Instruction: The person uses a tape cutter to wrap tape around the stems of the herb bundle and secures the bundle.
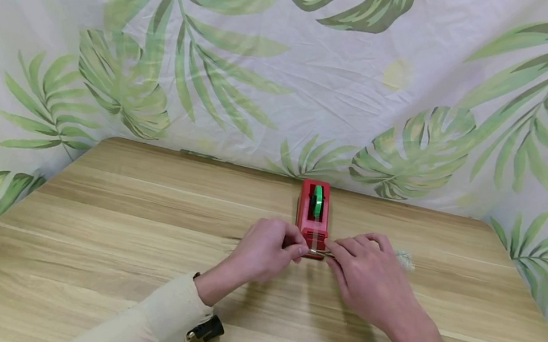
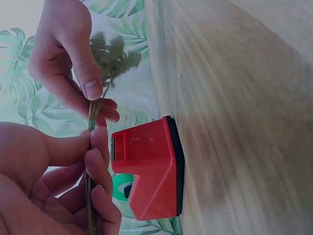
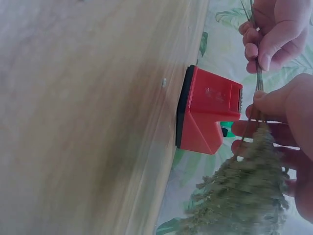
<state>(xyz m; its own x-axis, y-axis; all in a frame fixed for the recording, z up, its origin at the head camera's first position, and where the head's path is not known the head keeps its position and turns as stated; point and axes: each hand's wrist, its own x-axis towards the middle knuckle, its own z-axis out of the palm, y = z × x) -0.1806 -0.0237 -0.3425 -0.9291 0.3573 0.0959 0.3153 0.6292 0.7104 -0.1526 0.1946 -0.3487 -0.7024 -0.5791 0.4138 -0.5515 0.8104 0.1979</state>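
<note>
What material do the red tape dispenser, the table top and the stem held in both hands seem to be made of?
The red tape dispenser looks like moulded plastic: smooth, evenly coloured, with a faint sheen. The table top shows pale wood grain with a matt finish, possibly laminate. The thin stem with a fluffy green tuft looks like a dried plant, perhaps artificial.

The head view is bright and even, with soft light from above. Small dim shadows lie under the hands on the table (image 1: 85, 262). No strong shine shows. The edges bend a little. Both wrist views are dimmer and tipped sideways, and the wood near the camera looks blurry, like the fluffy dried plant (image 3: 244, 196).
</note>
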